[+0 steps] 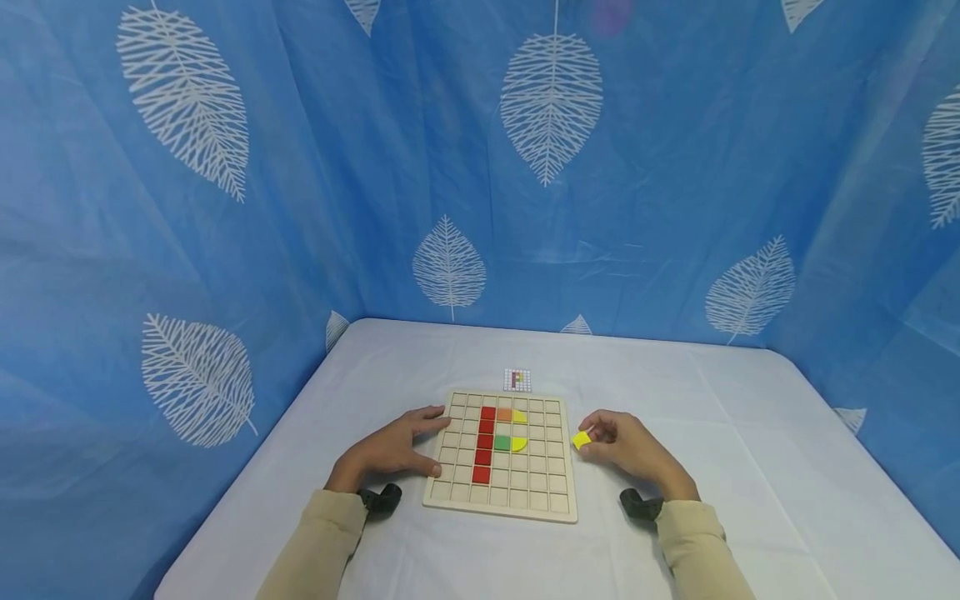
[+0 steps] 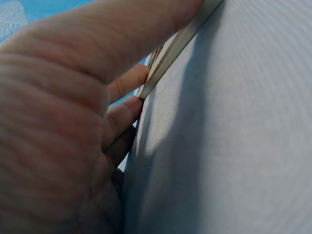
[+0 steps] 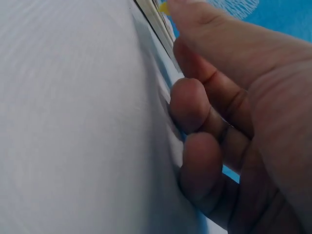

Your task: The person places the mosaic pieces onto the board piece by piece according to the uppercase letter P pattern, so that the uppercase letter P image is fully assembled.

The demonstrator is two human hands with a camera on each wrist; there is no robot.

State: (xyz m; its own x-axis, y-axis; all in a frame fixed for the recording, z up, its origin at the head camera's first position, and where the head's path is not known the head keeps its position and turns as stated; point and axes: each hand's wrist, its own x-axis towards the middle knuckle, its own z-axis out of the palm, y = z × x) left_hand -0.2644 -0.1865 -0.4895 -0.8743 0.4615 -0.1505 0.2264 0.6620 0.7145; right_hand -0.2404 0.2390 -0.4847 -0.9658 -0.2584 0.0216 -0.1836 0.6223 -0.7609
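A square wooden grid board (image 1: 459, 493) lies on the table. My left hand (image 1: 390, 446) rests at its left edge, thumb and fingers extended and spread along the rim, as the left wrist view also shows. To the right of the board, my right hand (image 1: 628, 448) pinches a small yellow tile (image 1: 581, 439) between thumb and fingers; in the right wrist view only a bit of the yellow tile (image 3: 164, 8) shows past the thumb. A column of red squares (image 1: 483, 443) fills part of the grid. Beside it sit an orange square (image 1: 504, 414), a green square (image 1: 502, 443) and two yellow rounded pieces (image 1: 519, 444).
Just behind the board lies a small card (image 1: 517, 381) printed with a coloured grid pattern. A white cloth (image 1: 750, 433) covers the table. Blue curtains (image 1: 645, 167) with white leaf prints hang behind and along both sides.
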